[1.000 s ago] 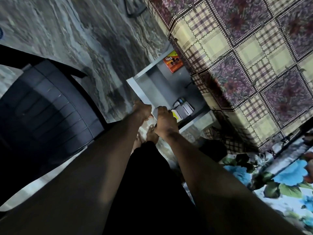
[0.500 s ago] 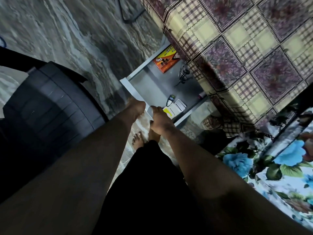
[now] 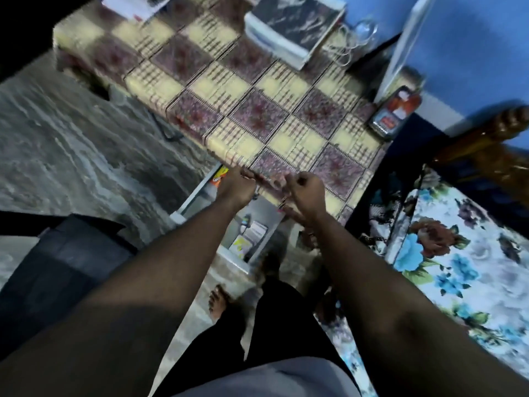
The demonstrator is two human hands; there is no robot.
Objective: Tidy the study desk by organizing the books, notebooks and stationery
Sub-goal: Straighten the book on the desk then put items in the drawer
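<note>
Your head has come up: 0.5 s ago you were looking straight down into the drawer (image 3: 190, 197) with both hands on its front edge, and now the desk top fills the view. Both hands have left the drawer front and risen to the hanging hem of the checked tablecloth (image 3: 257, 90). The drawer stays pulled out beneath them, so that step is not finished; you probably still have to slide it shut, or you are turning to fetch more things for it.

Your left hand (image 3: 236, 187) lies at the hem with its fingers forward. Motion blur hides whether they pinch the cloth, so I cannot tell. Your right hand (image 3: 306, 193) has its fingers curled into a fist just beside the hem, and I cannot tell whether anything is inside it.

Counted on the desk:
- 1 stack of books (image 3: 294, 24) with a dark marbled cover, at the far side
- 1 white cable (image 3: 347, 44) beside it
- 1 red-and-white packet (image 3: 396, 114) at the right edge

In the drawer:
- 1 orange packet (image 3: 219, 176) at the back
- 1 bundle of white cards (image 3: 257, 230) near the front
- 1 yellow item (image 3: 240, 245) near the front

1 dark chair (image 3: 57, 267) stands on your left.
</note>
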